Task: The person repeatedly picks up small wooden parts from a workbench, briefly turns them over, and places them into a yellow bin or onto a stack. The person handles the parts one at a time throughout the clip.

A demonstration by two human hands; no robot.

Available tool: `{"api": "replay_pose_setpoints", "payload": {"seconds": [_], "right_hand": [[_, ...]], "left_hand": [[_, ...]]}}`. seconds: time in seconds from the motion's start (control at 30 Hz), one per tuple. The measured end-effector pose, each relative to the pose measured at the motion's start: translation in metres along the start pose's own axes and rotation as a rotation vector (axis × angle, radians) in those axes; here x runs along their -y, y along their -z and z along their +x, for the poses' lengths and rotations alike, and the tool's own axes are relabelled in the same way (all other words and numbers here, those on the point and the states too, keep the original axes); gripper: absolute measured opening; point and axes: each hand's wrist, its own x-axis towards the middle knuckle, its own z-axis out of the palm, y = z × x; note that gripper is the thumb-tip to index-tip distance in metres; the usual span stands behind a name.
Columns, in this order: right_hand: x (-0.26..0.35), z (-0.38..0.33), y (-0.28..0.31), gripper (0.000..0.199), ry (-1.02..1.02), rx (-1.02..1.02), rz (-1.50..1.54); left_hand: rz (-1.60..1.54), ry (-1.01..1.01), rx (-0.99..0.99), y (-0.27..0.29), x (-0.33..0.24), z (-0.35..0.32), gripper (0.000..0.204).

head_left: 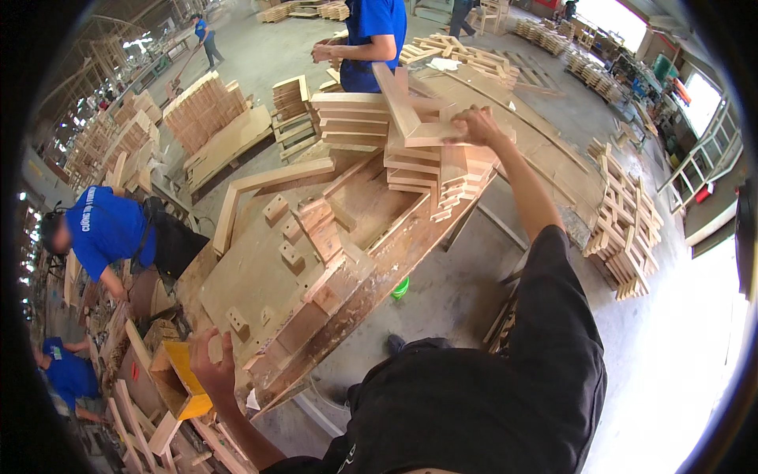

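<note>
Up top, a wood frame (426,137) is touched by the right hand (478,127), grip too blurry to tell. Lower left, the left hand (214,370) is loosely opened.

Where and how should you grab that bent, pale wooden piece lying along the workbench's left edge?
Grip the bent, pale wooden piece beside its corner, probably from above, pinching across one narrow leg. Its two legs meet there, so it should balance better than at an end, and its top is uncovered.
</note>
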Motion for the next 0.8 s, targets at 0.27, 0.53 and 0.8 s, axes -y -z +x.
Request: {"api": "replay_pose_setpoints", "payload": {"seconds": [0.27,0.53,0.8], "right_hand": [[0.025,0.022,-0.002,0.08,-0.034,0.122,-0.044],[0.046,0.015,-0.016,0.074,0.005,0.142,-0.078],[0.07,0.033,-0.009,0.064,0.019,0.092,0.031]], "left_hand": [[-0.032,0.153,-0.029,0.004,0.006,-0.027,0.018],[-0.109,0.157,-0.057,-0.001,-0.002,-0.026,0.018],[-0.108,0.168,-0.072,0.006,-0.003,-0.035,0.017]]}}
